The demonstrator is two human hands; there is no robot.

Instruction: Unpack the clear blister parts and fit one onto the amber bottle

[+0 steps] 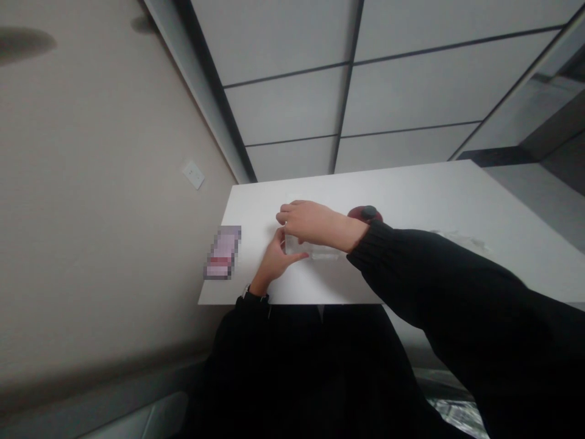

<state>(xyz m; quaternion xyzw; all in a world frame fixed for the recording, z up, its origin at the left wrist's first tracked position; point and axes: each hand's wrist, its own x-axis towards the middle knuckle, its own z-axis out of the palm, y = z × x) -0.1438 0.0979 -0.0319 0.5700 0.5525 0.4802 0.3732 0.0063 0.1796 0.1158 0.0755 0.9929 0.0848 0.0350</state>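
We see a plain beige-grey wall [105,183] on the left, with 1 white socket plate [194,174] on it. Ahead of us, dark strips divide a pale panelled surface [287,36] into 2 columns. Below it we have a white table [425,195], its left edge near the wall. Our light is soft and rather dim.

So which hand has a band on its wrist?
The left hand: a pale band shows at its wrist. The right hand shows only bare wrist up to the black cuff.
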